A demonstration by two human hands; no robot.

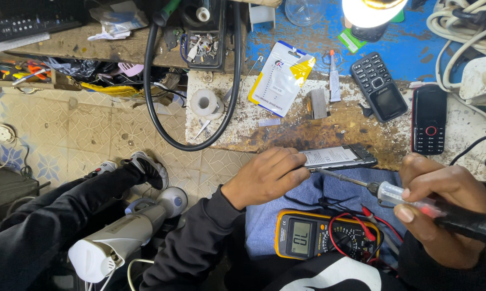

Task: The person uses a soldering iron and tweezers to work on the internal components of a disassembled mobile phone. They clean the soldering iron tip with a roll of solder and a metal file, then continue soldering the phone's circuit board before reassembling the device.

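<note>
The left hand [267,175] steadies an opened phone [337,157] while the right hand [442,202] holds a soldering iron [410,199] to it.

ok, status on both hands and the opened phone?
Left hand pins the opened black phone at the bench edge. Right hand grips the clear-handled soldering iron, tip at the phone. Yellow multimeter on lap, clear.

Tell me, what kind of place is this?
Probably a phone repair bench. The left hand steadies an opened phone, the right hand holds a soldering iron, and a yellow meter sits nearby.
</note>
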